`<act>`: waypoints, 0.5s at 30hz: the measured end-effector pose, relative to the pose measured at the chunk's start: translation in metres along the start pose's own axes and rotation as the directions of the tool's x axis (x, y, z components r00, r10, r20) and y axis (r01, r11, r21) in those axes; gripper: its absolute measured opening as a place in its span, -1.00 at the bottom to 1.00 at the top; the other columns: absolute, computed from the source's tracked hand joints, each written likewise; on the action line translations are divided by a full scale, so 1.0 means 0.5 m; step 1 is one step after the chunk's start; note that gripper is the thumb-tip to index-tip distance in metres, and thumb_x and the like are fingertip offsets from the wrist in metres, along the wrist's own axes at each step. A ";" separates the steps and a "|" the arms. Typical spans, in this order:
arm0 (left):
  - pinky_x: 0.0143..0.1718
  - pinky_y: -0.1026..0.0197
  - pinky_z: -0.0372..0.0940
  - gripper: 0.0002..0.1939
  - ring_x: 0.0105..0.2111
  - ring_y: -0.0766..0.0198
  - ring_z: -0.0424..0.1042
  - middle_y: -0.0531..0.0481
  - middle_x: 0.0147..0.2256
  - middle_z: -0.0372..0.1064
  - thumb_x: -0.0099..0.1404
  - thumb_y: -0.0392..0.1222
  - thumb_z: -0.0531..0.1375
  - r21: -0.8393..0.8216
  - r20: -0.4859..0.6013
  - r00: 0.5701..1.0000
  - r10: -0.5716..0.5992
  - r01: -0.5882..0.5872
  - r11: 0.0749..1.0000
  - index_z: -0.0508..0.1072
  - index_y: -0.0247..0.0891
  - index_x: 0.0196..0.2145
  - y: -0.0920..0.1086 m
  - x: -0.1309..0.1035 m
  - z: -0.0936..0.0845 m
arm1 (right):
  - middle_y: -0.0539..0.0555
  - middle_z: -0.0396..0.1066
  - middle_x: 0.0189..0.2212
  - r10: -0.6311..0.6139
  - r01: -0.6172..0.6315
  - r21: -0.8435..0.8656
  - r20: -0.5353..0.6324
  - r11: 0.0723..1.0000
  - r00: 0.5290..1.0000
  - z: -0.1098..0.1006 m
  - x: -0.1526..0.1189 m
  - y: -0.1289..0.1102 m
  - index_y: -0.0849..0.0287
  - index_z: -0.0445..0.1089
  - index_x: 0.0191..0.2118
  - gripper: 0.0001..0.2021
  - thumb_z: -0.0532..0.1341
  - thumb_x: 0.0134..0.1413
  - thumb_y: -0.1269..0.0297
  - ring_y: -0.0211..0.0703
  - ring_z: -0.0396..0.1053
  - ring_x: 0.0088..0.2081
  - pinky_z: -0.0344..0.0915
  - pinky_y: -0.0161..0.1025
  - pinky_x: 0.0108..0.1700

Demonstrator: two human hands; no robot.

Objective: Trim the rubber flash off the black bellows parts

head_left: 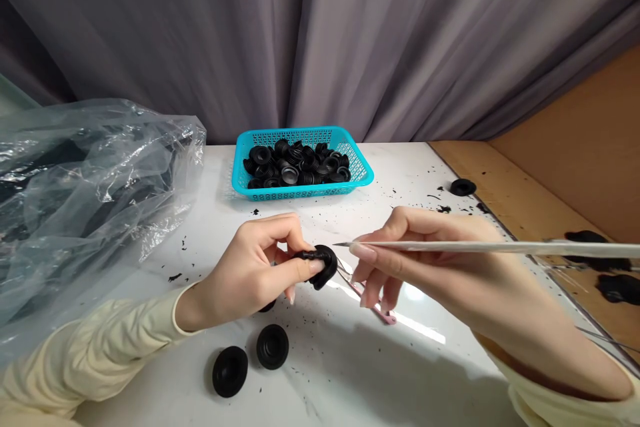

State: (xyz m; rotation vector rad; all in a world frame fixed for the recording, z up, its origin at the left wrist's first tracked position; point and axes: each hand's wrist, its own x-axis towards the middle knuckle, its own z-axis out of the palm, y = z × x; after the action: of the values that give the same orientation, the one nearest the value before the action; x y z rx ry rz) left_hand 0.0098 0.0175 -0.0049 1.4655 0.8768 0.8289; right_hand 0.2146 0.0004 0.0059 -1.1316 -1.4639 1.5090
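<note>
My left hand [260, 263] pinches a black ribbed rubber boot [327, 267] between thumb and fingers, its rim folded over at the right. My right hand [400, 253] grips a long, thin, pale stick [480, 247] with a dark pointed tip, level in the air. That tip is just right of the boot, apparently apart from it. Below my right fingers shows a pink-handled metal tool [383, 313], partly hidden, its kind unclear. Two more black rubber boots, one round [230, 371] and one with visible rings [273, 347], lie in front; another is mostly hidden under my left hand.
A turquoise basket [303, 194] of several black rubber boots stands at the back. Clear plastic sheeting [165, 173] covers the left side. One boot [463, 187] lies back right among black scraps [444, 209]. Dark pieces [620, 288] rest on the wooden surface at right.
</note>
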 end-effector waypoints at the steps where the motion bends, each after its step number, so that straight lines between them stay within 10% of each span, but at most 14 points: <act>1: -0.71 0.46 0.30 -0.82 -0.67 0.52 0.24 0.13 -0.52 0.18 0.12 -0.39 0.21 -0.006 0.003 1.000 -0.003 0.003 1.000 0.30 -0.33 -0.58 0.001 0.000 0.000 | 0.12 0.47 -0.57 -0.008 0.008 -0.012 0.014 1.000 1.000 -0.003 0.001 0.001 0.18 0.28 -0.51 -0.70 0.32 0.06 0.14 -0.13 0.43 -0.62 0.27 -0.35 -0.73; 15: -0.75 0.46 0.17 -0.78 -0.73 0.49 0.25 0.11 -0.64 0.30 0.04 -0.34 0.24 -0.141 0.089 0.968 -0.236 0.246 0.959 0.25 -0.31 -0.63 0.005 0.010 -0.006 | 0.09 0.49 -0.54 0.021 -0.018 -0.064 0.046 0.998 0.999 -0.004 -0.002 -0.010 0.15 0.40 -0.54 -0.74 0.38 -0.04 0.12 -0.08 0.45 -0.52 0.36 -0.25 -0.57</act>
State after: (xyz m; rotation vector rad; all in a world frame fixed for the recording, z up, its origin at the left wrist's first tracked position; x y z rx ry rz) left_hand 0.0096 0.0230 -0.0022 1.2206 0.8988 0.6425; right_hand 0.2163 0.0008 0.0108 -1.1581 -1.5464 1.5208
